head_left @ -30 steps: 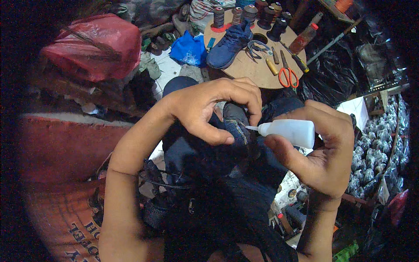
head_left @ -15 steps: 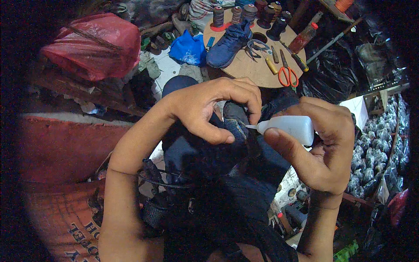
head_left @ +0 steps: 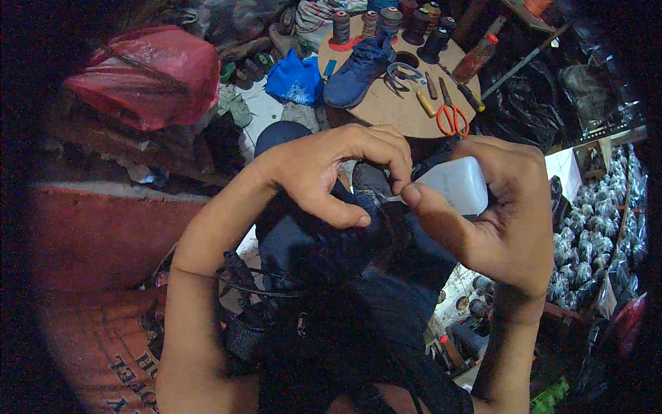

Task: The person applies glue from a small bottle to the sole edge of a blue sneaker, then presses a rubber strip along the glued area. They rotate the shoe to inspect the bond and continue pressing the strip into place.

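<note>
My left hand [head_left: 314, 169] is curled around a dark shoe piece [head_left: 374, 179] above my lap; a pale line runs across its textured surface. My right hand [head_left: 503, 214] grips a translucent white squeeze bottle [head_left: 460, 185], tilted with its thin nozzle against or very near the piece, between the fingertips of both hands. Beyond them, a navy sneaker [head_left: 352, 79] lies on a round wooden board [head_left: 372, 116] with orange-handled scissors [head_left: 453, 119].
Thread spools [head_left: 389, 21], small tools and a red-capped bottle [head_left: 476, 58] are on the board. Left are a red plastic bag [head_left: 145, 79], red ledge [head_left: 110, 234] and blue bag [head_left: 293, 76]. Right are many small bagged items [head_left: 586, 228] and a metal pole [head_left: 524, 62].
My right hand has moved slightly up and left, tilting the white bottle higher, so its thumb now covers part of the nozzle end. My left hand has barely moved.
</note>
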Demonstrator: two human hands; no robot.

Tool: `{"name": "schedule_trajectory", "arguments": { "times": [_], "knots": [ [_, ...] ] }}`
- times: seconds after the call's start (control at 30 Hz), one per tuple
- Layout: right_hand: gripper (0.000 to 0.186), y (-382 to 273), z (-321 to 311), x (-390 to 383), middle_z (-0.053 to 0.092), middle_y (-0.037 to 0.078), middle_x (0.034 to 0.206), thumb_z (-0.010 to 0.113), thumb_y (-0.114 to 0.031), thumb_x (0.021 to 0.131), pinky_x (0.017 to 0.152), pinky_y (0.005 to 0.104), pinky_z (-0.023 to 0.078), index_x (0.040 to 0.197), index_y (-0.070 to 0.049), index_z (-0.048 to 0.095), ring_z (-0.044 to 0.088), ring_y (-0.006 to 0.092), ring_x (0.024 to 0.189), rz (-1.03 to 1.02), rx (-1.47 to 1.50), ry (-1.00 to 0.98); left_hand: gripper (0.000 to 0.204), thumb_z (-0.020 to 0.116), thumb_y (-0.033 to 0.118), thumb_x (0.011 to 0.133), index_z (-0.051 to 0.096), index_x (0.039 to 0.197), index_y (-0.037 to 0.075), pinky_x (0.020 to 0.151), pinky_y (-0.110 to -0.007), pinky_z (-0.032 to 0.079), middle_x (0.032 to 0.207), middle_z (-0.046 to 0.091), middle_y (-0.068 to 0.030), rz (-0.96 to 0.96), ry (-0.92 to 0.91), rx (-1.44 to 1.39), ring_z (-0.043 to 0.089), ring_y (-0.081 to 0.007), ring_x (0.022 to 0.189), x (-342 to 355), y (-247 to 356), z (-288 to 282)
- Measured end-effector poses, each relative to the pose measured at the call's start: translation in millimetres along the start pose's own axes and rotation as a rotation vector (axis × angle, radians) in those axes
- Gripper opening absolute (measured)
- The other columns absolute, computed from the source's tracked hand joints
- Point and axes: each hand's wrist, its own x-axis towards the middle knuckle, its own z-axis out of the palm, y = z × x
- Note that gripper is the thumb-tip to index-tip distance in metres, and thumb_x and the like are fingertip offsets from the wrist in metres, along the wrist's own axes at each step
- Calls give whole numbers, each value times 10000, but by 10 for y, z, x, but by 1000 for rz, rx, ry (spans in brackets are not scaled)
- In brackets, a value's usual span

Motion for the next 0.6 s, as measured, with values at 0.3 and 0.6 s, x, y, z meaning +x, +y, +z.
{"name": "schedule_trajectory", "arguments": {
  "times": [0.3,0.6],
  "knots": [
    [313,40,39,-4,527,60,581,822,-213,793,510,329,341,665,-15,616,511,176,511,5,62,-10,433,798,343,714,672,998,41,959,-417,454,1038,666,-113,-8,6,2,629,-305,1021,-20,-17,-18],
    [283,68,87,-57,526,62,619,808,-192,824,530,332,340,708,-13,623,496,178,550,10,81,7,491,817,393,691,696,1007,37,1035,-487,436,1074,684,-128,-78,18,-44,638,-332,1068,-72,-59,-19]
  ]
}}
